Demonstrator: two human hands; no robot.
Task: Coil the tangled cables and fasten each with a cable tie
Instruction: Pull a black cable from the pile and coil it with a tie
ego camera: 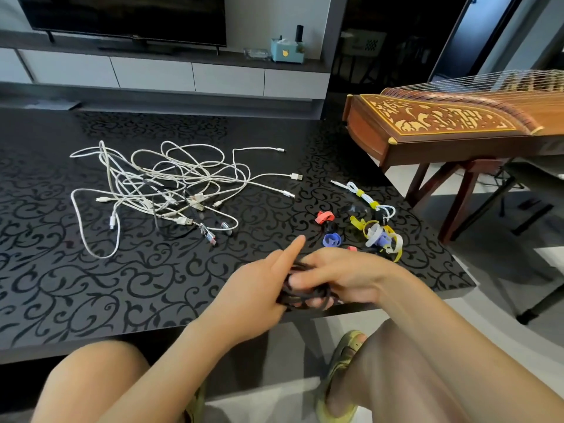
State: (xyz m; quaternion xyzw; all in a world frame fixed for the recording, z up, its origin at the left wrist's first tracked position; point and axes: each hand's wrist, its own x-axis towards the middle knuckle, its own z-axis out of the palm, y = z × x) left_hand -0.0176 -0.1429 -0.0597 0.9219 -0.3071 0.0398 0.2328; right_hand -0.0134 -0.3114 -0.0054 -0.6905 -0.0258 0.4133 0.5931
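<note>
View – head camera, single, wide-angle. Worn on the person's head and faced forward and down across the dark patterned table.

- Nearest the lens: bare knees along the lower edge. Just beyond, at lower centre, the left hand and right hand are closed round a black cable.
- Middle distance: tangled white cables at centre left, cable ties at centre right.
- Farthest: television and cabinet along the upper edge – stringed instrument at upper right.

Straight lines are bowed toward the frame edges.
</note>
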